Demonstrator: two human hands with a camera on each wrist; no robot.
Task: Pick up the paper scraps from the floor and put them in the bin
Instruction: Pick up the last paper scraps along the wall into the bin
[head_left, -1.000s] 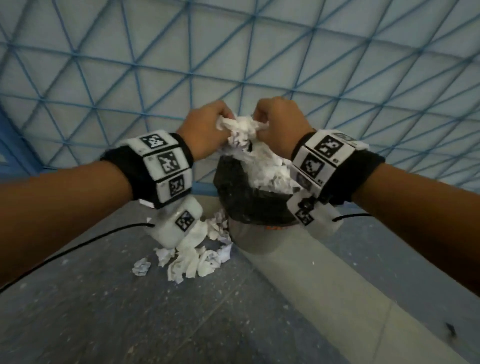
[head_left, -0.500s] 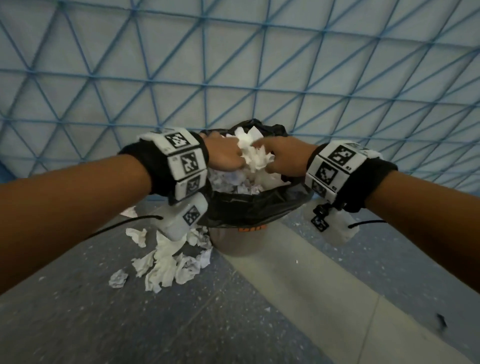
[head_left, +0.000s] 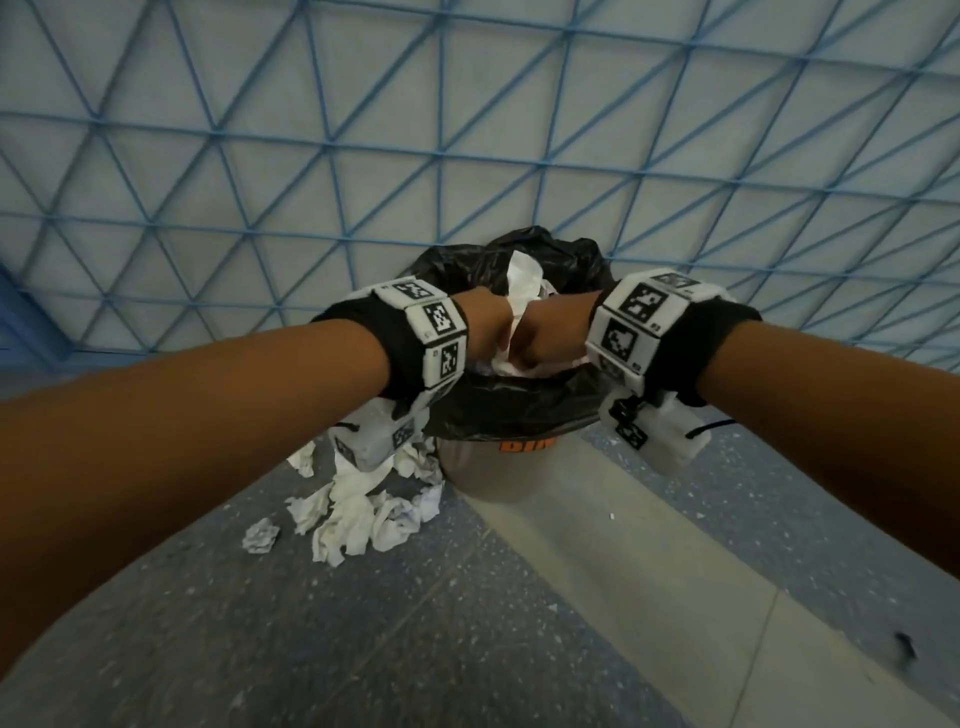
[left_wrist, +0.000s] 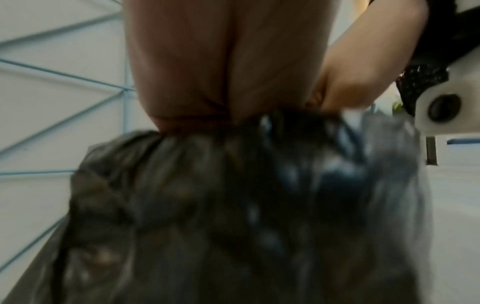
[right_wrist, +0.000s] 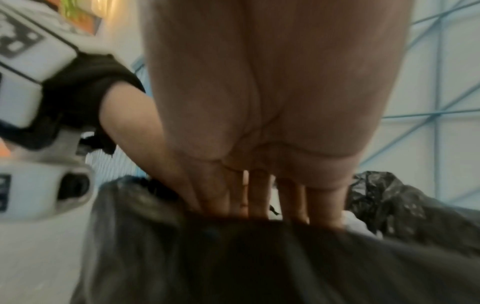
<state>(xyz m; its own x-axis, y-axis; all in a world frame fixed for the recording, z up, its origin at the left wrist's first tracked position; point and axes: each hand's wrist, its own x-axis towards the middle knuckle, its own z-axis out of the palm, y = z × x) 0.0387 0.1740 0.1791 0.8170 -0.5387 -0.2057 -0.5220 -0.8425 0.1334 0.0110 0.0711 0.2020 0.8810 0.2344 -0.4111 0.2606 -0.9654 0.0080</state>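
Observation:
A grey bin (head_left: 496, 470) with a black bag liner (head_left: 519, 410) stands against the wall. White paper scraps (head_left: 522, 275) stick up out of its mouth. My left hand (head_left: 485, 327) and right hand (head_left: 556, 327) reach down side by side into the bin, onto the paper. In the right wrist view my right fingers (right_wrist: 257, 193) run straight down behind the bag rim (right_wrist: 259, 257), next to a bit of white paper (right_wrist: 355, 222). In the left wrist view the bag (left_wrist: 233, 205) hides my left fingers. A pile of crumpled scraps (head_left: 358, 514) lies on the floor left of the bin.
One crumpled scrap (head_left: 261, 536) lies apart, left of the pile. A wall of blue triangular lattice (head_left: 467, 156) rises right behind the bin. The floor is speckled grey with a pale strip (head_left: 649, 571) running from the bin toward the right front.
Both hands, which held a wad of paper above the bin a second ago, have gone down into its mouth with it. The view has shifted slightly.

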